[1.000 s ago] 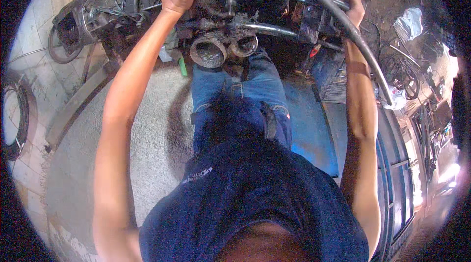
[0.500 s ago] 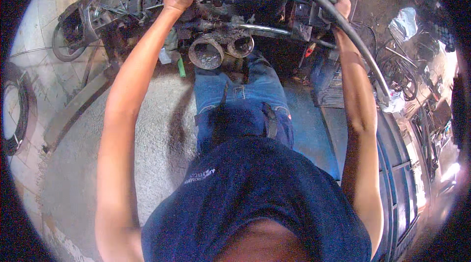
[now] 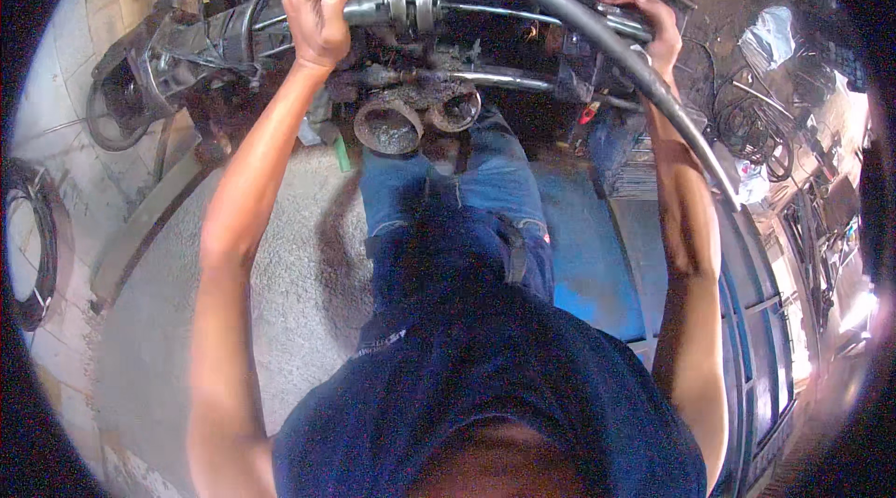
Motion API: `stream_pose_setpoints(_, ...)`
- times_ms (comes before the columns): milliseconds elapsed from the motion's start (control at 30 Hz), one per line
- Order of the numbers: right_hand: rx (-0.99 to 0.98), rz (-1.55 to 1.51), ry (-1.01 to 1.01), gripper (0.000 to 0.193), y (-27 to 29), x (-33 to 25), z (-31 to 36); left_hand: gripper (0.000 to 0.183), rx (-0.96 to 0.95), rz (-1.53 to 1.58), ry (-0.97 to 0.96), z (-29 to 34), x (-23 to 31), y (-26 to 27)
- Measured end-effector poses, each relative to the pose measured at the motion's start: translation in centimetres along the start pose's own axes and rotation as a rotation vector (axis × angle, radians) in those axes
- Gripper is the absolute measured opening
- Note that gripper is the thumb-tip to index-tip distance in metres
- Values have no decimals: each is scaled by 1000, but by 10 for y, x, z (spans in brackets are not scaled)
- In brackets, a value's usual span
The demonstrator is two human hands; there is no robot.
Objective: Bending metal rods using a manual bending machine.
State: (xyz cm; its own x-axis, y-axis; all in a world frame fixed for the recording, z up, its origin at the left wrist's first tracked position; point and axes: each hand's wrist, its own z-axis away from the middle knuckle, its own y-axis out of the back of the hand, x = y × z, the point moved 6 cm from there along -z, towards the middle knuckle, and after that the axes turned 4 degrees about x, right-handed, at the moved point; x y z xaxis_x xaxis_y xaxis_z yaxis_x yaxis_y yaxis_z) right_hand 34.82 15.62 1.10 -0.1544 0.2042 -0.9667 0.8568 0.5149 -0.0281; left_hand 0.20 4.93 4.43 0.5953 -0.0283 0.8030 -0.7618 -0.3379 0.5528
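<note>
My left hand point(image 3: 319, 13) is raised beside a long metal shaft point(image 3: 369, 8), its fingers loosely bent and apart, the thumb standing up. I cannot make out anything held in it. The shaft carries a thick ringed collar point(image 3: 413, 3), from which a thin bright rod point(image 3: 504, 14) runs right. At the rod's far end my right hand point(image 3: 658, 24) curls over a shiny metal cylinder point(image 3: 627, 26); its thumb is hidden. A curved grey bar point(image 3: 560, 8) passes in front of the cylinder and over my right forearm.
Below the shaft are two round, dirty metal cups point(image 3: 388, 127) and a second bright rod point(image 3: 509, 81). A green piece point(image 3: 342, 154) stands near my legs. Coiled cable point(image 3: 35, 251) lies at left; tangled cables point(image 3: 761, 139) and a white bag point(image 3: 769, 36) are at right.
My left hand has come down and left, its fingers looser than before. The right hand and the cylinder sit slightly lower in view. The whole machine has shifted a little in the picture.
</note>
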Motion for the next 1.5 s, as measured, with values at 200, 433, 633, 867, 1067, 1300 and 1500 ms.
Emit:
stream_pose_setpoints(200, -106, 68, 175, 45, 15, -6, 2, 46, -16, 11, 13, -1, -13, -15)
stream_pose_setpoints(433, -51, -26, 12, 19, 24, -9, 4, 44, -51, 54, 64, -5, -15, -21)
stream_pose_setpoints(633, -54, -28, -32, 18, 15, -2, 4, 44, -47, -37, 74, 0, -12, -12)
stream_pose_setpoints(867, 111, 51, -59, 42, 28, 15, 18, 64, 10, 77, 79, -7, 2, -13)
stream_pose_setpoints(1067, 229, 32, -491, 45, 32, 18, 6, 67, 28, -3, 34, -9, -5, -16)
stream_pose_setpoints(1300, 667, 456, -523, 34, 57, 15, 33, 40, 52, -184, 24, -4, -20, -21)
stream_pose_setpoints(1500, 752, 842, -401, 32, 8, -76, 78, 47, 201, -263, -67, 48, 32, 21)
